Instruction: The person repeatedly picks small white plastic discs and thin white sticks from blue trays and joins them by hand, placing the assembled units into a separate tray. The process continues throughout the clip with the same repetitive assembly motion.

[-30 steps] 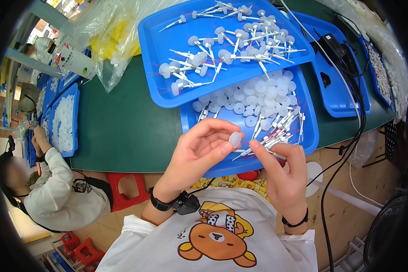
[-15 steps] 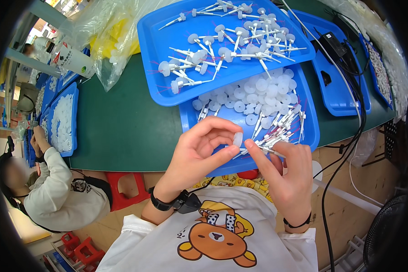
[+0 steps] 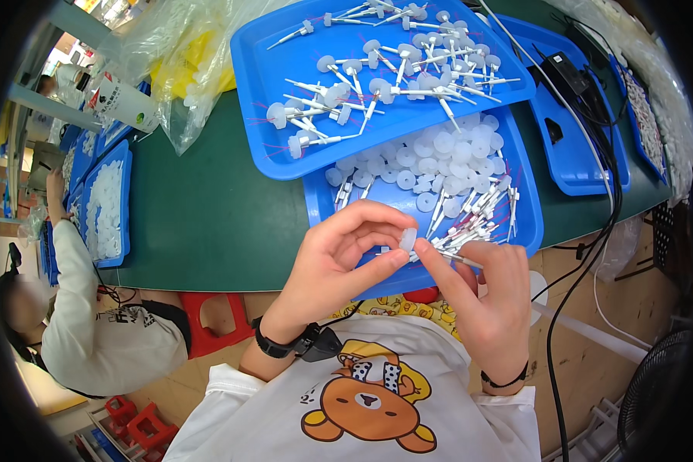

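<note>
Between the thumb and forefinger of my left hand (image 3: 358, 245) is a translucent white plastic disc (image 3: 409, 239), held on edge. My right hand (image 3: 477, 289) pinches a thin white rod (image 3: 470, 262), its fingertips close against the disc. Both hands hover over the near part of a lower blue tray (image 3: 527, 231). Inside that tray lie a heap of loose translucent discs (image 3: 446, 158) and a bundle of white rods with red wires (image 3: 473, 219). An upper blue tray (image 3: 285, 158) overlaps its far side and carries several rods with discs fitted on them (image 3: 381, 91).
At right are another blue tray (image 3: 585, 179) with a black adapter (image 3: 562, 75) and hanging cables. A plastic bag (image 3: 185, 115) and a white bottle (image 3: 123, 104) stand at left on the green table (image 3: 208, 208). A co-worker (image 3: 92, 308) sits at left beside a tray of white parts (image 3: 104, 212).
The disc in my left hand has shifted slightly right and down, closer to my right fingertips. The co-worker's arm has stretched farther forward.
</note>
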